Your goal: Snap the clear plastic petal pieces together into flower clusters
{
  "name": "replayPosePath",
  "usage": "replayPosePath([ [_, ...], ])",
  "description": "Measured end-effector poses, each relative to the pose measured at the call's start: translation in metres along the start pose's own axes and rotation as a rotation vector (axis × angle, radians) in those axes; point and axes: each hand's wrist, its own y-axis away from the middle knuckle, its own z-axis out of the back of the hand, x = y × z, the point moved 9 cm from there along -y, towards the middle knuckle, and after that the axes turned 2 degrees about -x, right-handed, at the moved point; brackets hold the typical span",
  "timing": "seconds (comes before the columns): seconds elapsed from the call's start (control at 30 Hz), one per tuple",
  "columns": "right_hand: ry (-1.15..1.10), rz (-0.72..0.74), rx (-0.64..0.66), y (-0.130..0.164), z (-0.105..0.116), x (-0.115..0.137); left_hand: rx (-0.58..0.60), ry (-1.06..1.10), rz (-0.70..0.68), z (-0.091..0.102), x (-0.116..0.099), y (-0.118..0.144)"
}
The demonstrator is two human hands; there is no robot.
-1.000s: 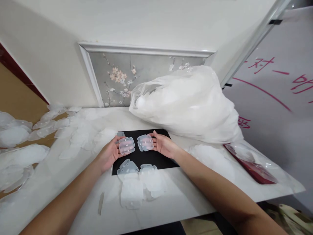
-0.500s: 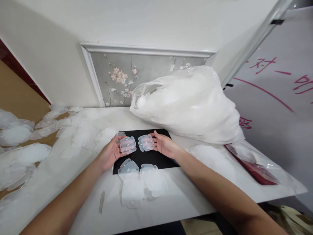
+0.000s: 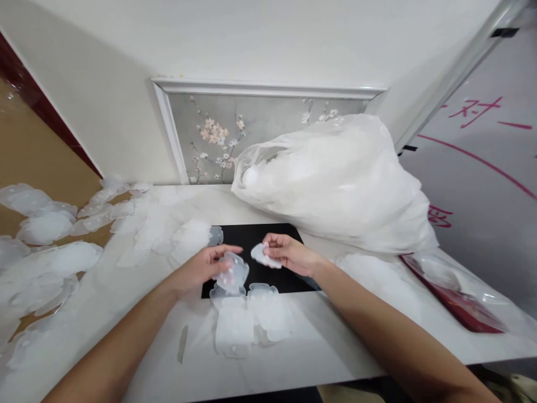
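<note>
Table (image 3: 335,347), big bag (image 3: 335,179) behind black mat (image 3: 277,280). Left hand (image 3: 201,271) fingers pinch one clear plastic piece (image 3: 232,274), right hand (image 3: 289,254) another (image 3: 262,256), both above mat. Best grip edges, align before pressing.

Red tray (image 3: 457,305) cut off at right edge, plastic pieces (image 3: 29,268) blurred at left

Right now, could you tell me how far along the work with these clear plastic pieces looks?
Translucent plastic pieces lie spread at the white table's left; a few sit stacked at the black mat's near edge. In hand: left hand and right hand each hold one piece over the mat. Left: the large white plastic bag looks full.
</note>
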Motion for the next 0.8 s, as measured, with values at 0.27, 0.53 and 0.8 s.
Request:
replayPosePath([
  [0.27, 1.092, 0.205, 0.34, 0.023, -0.058, 0.018, -0.055, -0.842, -0.247, -0.018, -0.019, 0.013],
  [0.53, 1.453, 0.622, 0.067, -0.062, -0.098, 0.037, -0.647, -1.434, 0.058, 0.086, -0.034, 0.023],
  [0.8, 1.398, 0.677, -0.113, -0.072, -0.076, 0.038, -0.76, -1.43, -0.057, 0.086, -0.059, 0.04],
])
